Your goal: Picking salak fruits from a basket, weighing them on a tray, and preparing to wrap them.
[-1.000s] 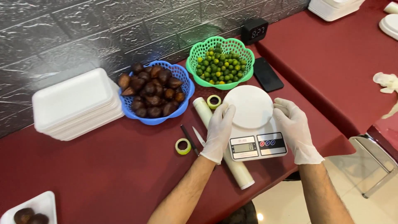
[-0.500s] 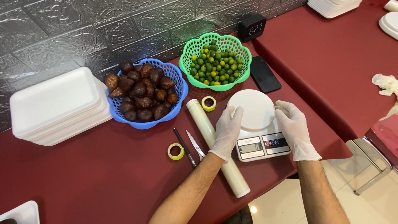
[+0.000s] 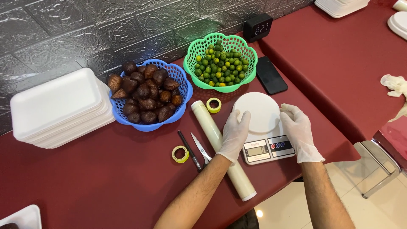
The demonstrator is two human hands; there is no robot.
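Note:
A white kitchen scale [image 3: 268, 146] with a round white platter [image 3: 258, 111] sits on the dark red table [image 3: 85, 186] near its front edge. My left hand [image 3: 234, 135], in a white glove, presses against the scale's left side. My right hand [image 3: 298, 131], also gloved, holds the right side, fingers curled at the platter's rim. Nothing lies on the platter. A roll of clear film [image 3: 207, 127] lies just left of my left hand, partly under my wrist.
A blue basket of brown scaly fruit [image 3: 148, 96] and a green basket of small green citrus [image 3: 220, 62] stand behind. Stacked white foam trays [image 3: 59, 108] sit at left. Scissors [image 3: 199, 148], two tape rolls [image 3: 180, 154], a phone [image 3: 271, 75], a small clock [image 3: 258, 27] lie nearby.
The view has shifted and drawn closer. Both hands stay on the scale's sides with barely any movement.

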